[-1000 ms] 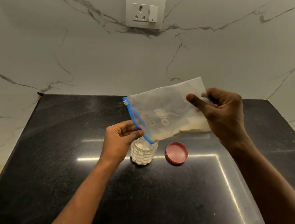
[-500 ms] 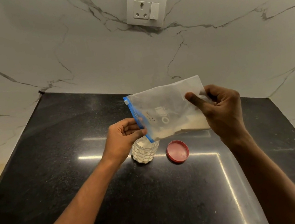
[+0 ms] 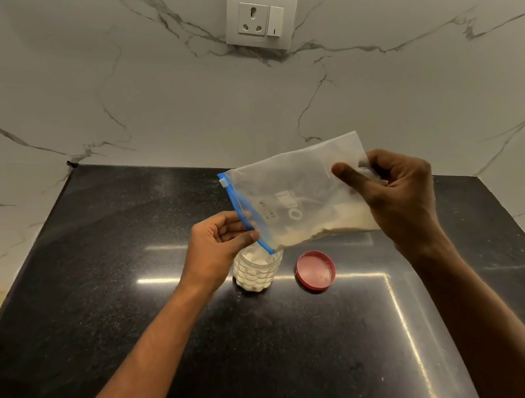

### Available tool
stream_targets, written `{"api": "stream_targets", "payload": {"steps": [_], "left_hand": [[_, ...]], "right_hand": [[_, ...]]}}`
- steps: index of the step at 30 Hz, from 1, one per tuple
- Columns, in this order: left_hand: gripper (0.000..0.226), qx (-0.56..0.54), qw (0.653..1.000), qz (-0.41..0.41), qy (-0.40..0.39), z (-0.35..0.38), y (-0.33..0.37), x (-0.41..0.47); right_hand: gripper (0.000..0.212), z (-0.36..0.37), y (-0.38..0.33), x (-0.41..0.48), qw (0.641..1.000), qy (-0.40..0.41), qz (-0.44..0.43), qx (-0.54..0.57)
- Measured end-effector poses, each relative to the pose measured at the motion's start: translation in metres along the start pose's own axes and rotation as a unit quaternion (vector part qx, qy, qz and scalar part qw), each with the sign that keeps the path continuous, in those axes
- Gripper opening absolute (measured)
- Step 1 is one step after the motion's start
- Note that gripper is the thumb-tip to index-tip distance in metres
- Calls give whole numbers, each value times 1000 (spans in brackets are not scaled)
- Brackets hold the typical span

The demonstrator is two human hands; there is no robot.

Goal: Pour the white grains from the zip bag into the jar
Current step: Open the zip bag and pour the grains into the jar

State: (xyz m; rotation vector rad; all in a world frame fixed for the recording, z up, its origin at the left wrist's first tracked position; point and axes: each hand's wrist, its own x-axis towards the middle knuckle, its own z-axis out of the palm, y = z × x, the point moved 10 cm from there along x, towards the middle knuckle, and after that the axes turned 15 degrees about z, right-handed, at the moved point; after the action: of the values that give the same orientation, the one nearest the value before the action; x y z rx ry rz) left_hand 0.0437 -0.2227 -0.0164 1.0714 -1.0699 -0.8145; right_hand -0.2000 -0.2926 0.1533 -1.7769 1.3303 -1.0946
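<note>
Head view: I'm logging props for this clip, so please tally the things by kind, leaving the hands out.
zip bag: 1
jar: 1
red lid: 1
wall socket: 1
Total: 4

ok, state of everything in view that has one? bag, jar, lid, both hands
zip bag: held sideways, zip end low over the jar, some white grains inside
jar: upright, uncapped, grains inside
red lid: off, flat on counter beside jar
left hand: pinches the bag's zip edge
right hand: grips the bag's closed end
</note>
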Motion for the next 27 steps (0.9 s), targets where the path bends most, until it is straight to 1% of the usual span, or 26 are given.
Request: {"api": "stream_targets", "payload": {"steps": [2, 5, 8, 10, 14, 16, 19, 21, 22, 24, 26, 27], "left_hand": [[34, -3, 1000, 2, 0, 0, -1, 0], [34, -4, 1000, 3, -2, 0, -1, 0], [34, -1, 1000, 8, -7, 1, 0, 0], [33, 3, 1000, 11, -10, 1, 1, 0], [29, -3, 1000, -2, -30, 2, -1, 1], [29, -3, 999, -16, -42, 3, -3, 0], [28, 47, 998, -15, -30, -3, -1, 3], [33, 74, 997, -1, -31, -6, 2, 7], [35, 68, 997, -8, -43, -4, 2, 9], [33, 13, 996, -52, -70, 3, -6, 10], [30, -33, 993, -79, -75, 7, -11, 11], [28, -37, 994, -79, -70, 7, -12, 12]], "right_hand": [[23, -3, -1, 1, 1000, 6, 2, 10], [30, -2, 0, 1, 1000, -3, 3, 4], [23, -2, -3, 1, 1000, 0, -3, 10], [27, 0, -4, 2, 1000, -11, -6, -2], [34, -6, -4, 5, 1000, -2, -13, 2], [39, 0, -3, 3, 1000, -22, -14, -10], [36, -1, -2, 3, 1000, -20, -11, 0], [33, -3, -2, 3, 1000, -22, -7, 6], [34, -3, -1, 3, 1000, -29, -4, 5], [40, 4, 0, 4, 998, -59, 9, 0], [45, 14, 3, 4, 995, -96, 27, -5], [43, 17, 4, 5, 993, -109, 39, -4]]}}
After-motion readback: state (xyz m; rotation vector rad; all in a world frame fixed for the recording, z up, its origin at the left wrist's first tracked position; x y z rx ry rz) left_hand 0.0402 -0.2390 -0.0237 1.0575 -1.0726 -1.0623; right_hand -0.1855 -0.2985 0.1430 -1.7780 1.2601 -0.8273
